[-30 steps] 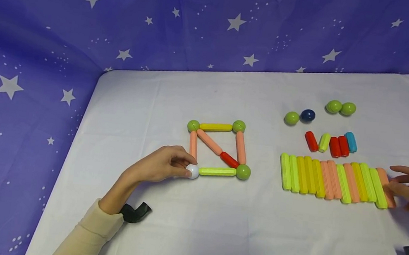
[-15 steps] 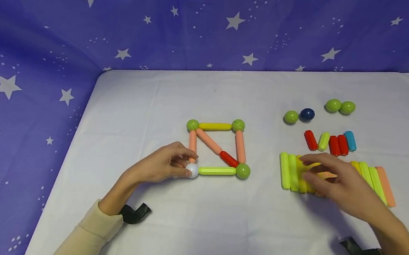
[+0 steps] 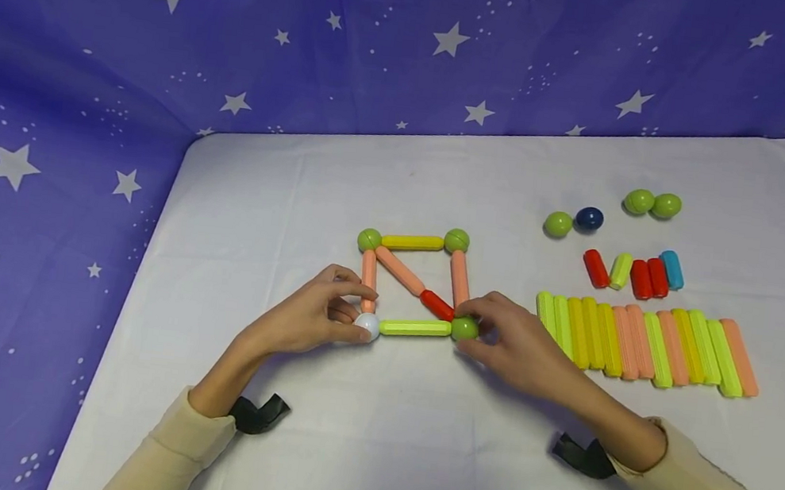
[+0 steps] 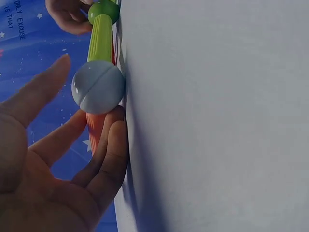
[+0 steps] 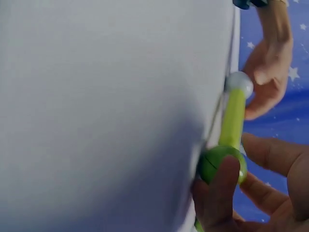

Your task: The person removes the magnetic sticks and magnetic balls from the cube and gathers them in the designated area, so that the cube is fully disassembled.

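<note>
A flat square of toy rods and balls lies on the white cloth. My left hand (image 3: 314, 309) curls its fingers round the white ball (image 3: 367, 325) at the near left corner; in the left wrist view its thumb looks apart from the ball. At the near right corner, my right hand (image 3: 525, 347) pinches a green ball (image 3: 465, 329), partly covering it. A lime rod (image 3: 416, 328) joins these balls. Salmon rods form the sides and a yellow rod (image 3: 413, 243) the far edge. A salmon rod (image 3: 400, 271) and short red rod (image 3: 437, 306) make the diagonal.
On the right lies a row of long rods (image 3: 634, 342) in lime, yellow and salmon. Short rods (image 3: 642, 279) lie behind it, beyond them several green balls (image 3: 639, 201) and a dark blue ball (image 3: 589, 219). A star-patterned purple cloth (image 3: 413, 47) hangs behind the table.
My right hand has moved left from the right end of the rod row, over the rods, to the square's near right green ball. The left hand has stayed at the white ball.
</note>
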### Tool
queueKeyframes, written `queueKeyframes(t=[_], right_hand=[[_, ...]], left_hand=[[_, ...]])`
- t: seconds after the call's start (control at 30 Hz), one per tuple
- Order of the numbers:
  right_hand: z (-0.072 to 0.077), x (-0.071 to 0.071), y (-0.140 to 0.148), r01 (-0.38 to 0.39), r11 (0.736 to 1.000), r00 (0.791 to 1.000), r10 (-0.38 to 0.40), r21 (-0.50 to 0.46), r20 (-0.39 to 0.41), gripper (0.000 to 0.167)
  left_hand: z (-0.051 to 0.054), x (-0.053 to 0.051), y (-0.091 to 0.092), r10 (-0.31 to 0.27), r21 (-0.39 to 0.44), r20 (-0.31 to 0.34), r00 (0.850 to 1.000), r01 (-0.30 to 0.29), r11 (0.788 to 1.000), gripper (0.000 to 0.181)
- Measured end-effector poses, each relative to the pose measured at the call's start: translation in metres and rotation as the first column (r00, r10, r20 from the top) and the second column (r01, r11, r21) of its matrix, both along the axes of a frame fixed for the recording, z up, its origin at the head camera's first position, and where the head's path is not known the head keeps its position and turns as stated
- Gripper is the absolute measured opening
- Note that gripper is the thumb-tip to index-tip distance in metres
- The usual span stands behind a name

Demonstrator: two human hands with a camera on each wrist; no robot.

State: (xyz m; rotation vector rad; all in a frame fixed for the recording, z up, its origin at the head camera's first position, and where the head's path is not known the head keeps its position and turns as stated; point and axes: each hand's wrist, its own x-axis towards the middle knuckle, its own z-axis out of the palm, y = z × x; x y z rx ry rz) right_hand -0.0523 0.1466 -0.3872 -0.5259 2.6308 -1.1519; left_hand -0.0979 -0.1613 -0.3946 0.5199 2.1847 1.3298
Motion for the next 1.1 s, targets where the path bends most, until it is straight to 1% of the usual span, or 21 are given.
queueKeyframes(t=[0.17, 0.37, 0.47, 0.63, 0.8, 0.97, 1.1], right_hand=[[-0.004, -0.0063, -0.007, 0.026, 0.999, 1.0, -0.026, 0.045, 0.001, 0.032], [-0.0034, -0.01, -0.0075, -0.015, 0.999, 1.0, 0.014, 0.047, 0.013, 0.025], [-0.0035, -0.0101, -0.0068, -0.03, 0.999, 0.999, 0.028, 0.038, 0.044, 0.022], [-0.0024, -0.0093, -0.0047, -0.046, 0.999, 0.993, 0.043, 0.025, 0.106, 0.025], [0.0013, -0.0095, -0.0048, -0.066, 0.997, 0.988, 0.06, 0.037, 0.145, 0.029], [0.0041, -0.0093, -0.0054, -0.084, 0.995, 0.978, 0.071, 0.061, 0.197, 0.028], [0.0038, -0.0085, -0.0049, -0.085, 0.995, 0.973, 0.071, 0.057, 0.22, 0.028]], left_hand=[[-0.0001, -0.0001, 0.0005, 0.032, 0.017, 0.006, 0.999, -0.032, 0.999, 0.051], [-0.0004, -0.0001, 0.0002, 0.036, 0.027, 0.002, 0.999, -0.036, 0.999, 0.05], [-0.0011, -0.0001, 0.0006, 0.033, 0.033, 0.0, 0.999, -0.033, 0.999, 0.05], [-0.0011, -0.0002, 0.0005, 0.033, 0.028, -0.004, 0.999, -0.033, 0.999, 0.051], [-0.0011, 0.0, -0.0002, 0.044, 0.018, 0.011, 0.999, -0.045, 0.999, 0.052], [-0.0014, -0.0002, -0.0006, 0.048, 0.036, 0.031, 0.998, -0.049, 0.998, 0.051], [-0.0022, -0.0002, -0.0007, 0.051, 0.046, 0.043, 0.998, -0.053, 0.998, 0.051]])
